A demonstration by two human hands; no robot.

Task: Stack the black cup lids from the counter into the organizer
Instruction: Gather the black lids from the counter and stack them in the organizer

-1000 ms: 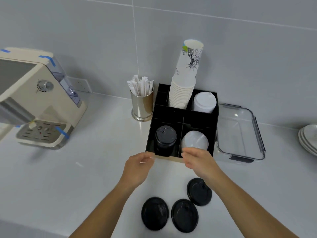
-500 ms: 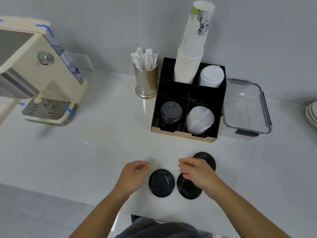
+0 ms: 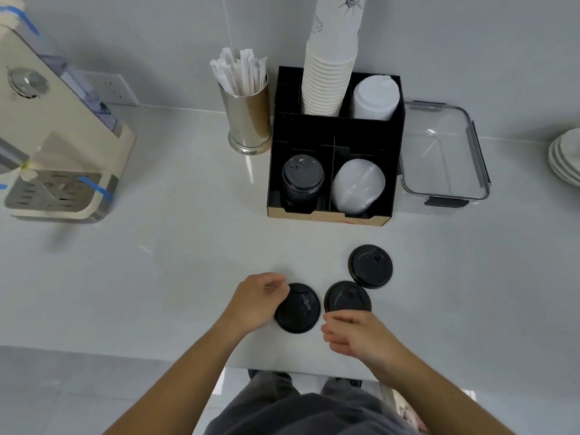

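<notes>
Three black cup lids lie flat on the white counter: a left lid (image 3: 299,308), a middle lid (image 3: 346,299) and a far right lid (image 3: 370,266). My left hand (image 3: 255,301) rests with curled fingers against the left lid's left rim. My right hand (image 3: 356,335) hovers just below the middle lid, fingers apart and holding nothing. The black organizer (image 3: 332,133) stands behind them. Its front left compartment holds a stack of black lids (image 3: 302,180), and its front right one holds clear lids (image 3: 357,185).
The organizer's back holds a tall paper cup stack (image 3: 331,64) and white lids (image 3: 375,97). A steel cup of wrapped sticks (image 3: 248,120) stands at its left, a clear glass container (image 3: 445,158) at its right. A cream coffee machine (image 3: 53,133) sits far left, plates (image 3: 566,158) far right.
Both hands drew back from the organizer's front edge to the loose lids near the counter edge. The view tilted down. My left hand now touches the left lid.
</notes>
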